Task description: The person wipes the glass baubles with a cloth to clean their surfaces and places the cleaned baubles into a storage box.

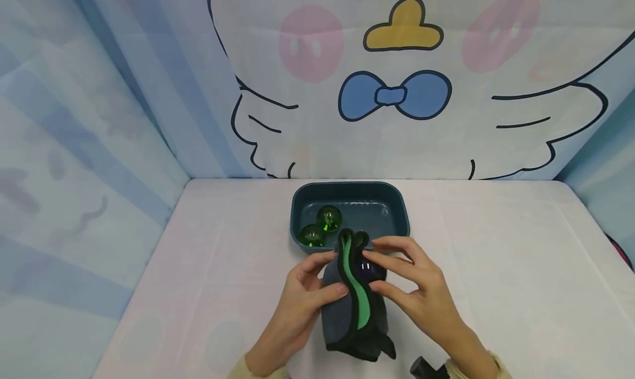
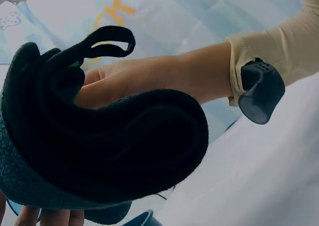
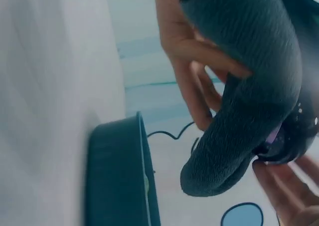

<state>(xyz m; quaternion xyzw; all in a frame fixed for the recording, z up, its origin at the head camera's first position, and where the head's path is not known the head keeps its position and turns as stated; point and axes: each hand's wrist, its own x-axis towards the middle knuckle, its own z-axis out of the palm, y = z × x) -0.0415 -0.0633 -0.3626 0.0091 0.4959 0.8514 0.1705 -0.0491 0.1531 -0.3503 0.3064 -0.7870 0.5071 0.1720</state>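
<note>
My left hand (image 1: 307,293) grips a folded dark-grey cloth (image 1: 338,313) from its left side, thumb on the near face. Black trim edges the cloth, a green inner strip shows in its fold, and a small black loop (image 2: 127,39) sticks out. On the other side, my right hand (image 1: 419,282) pinches a shiny, dark purple ball (image 1: 369,270) against the cloth with thumb and fingertips. In the right wrist view, the dark ball (image 3: 291,141) sits beside the fold, right-hand fingers (image 3: 281,186) at its underside. Cloth hides part of the ball.
Just behind the cloth stands a dark teal tray (image 1: 384,187), overlapped by the cloth's top in the head view. Two clear green balls (image 1: 329,218) lie at its left side. A white-covered table (image 1: 223,247) meets printed curtains (image 1: 99,120) at the back and sides.
</note>
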